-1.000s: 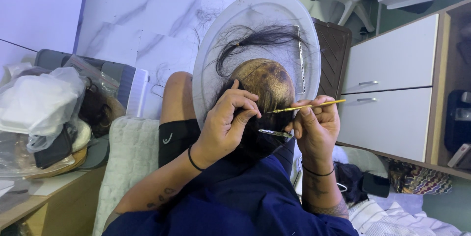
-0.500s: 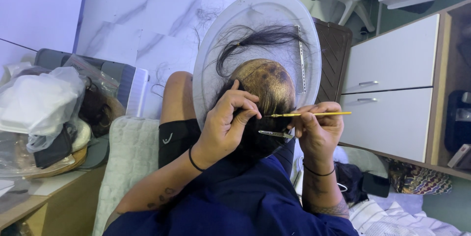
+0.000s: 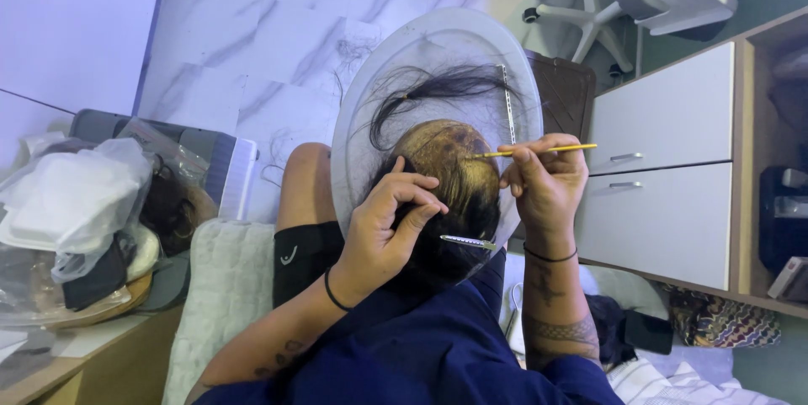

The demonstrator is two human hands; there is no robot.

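Item: wig cap [image 3: 446,171], yellow-brown, dome-shaped, partly covered with dark hair, seated on an oval white tray [image 3: 379,110] resting on the person's lap, centre of the scene.

Left hand [image 3: 383,232]: fingers curled and pressed onto the dark hair at the near-left side of the cap, pinning it down; nothing else in its grasp.

Right hand [image 3: 547,186]: thumb and fingers pinched together on a thin yellow ventilating needle [image 3: 539,151], its tip touching the bare cap near the crown.

Fittings: silver hair clip [image 3: 467,242] fastened at the near edge of the hair; loose dark strands [image 3: 438,85] on the far part of the tray.

Surroundings: white drawers [image 3: 665,169] at right; plastic-wrapped bundle [image 3: 76,203] at left.

Step judged: knotting hair into the cap, mid-way, much of the cap uncovered. The next knot would call for a steady cap and a fine needle tip placed beside the hairline.
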